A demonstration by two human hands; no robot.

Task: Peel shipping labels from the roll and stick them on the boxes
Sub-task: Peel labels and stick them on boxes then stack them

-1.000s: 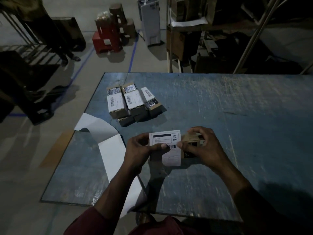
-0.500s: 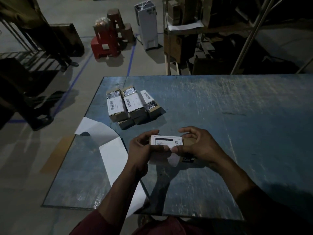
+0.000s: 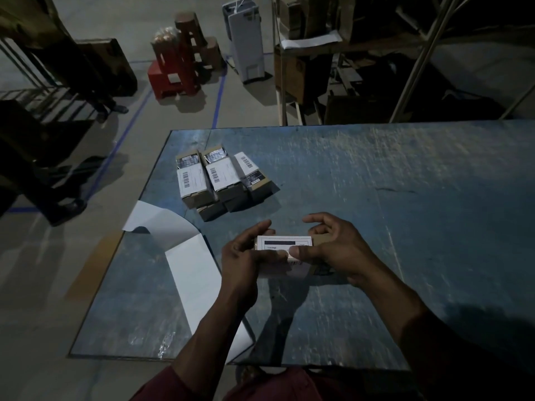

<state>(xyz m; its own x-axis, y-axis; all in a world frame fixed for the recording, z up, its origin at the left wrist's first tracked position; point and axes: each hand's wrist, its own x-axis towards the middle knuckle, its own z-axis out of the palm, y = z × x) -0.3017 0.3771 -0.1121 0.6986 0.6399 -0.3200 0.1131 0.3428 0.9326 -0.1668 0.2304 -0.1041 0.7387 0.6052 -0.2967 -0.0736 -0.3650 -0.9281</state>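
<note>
Hands meet over the near middle of the table: the left hand grips the left end of a small box, and the right hand holds the other end, its thumb pressing the label that lies across the top and folds down the near side. Backing strip trails off the left edge, and labelled boxes sit grouped at the far left corner
</note>
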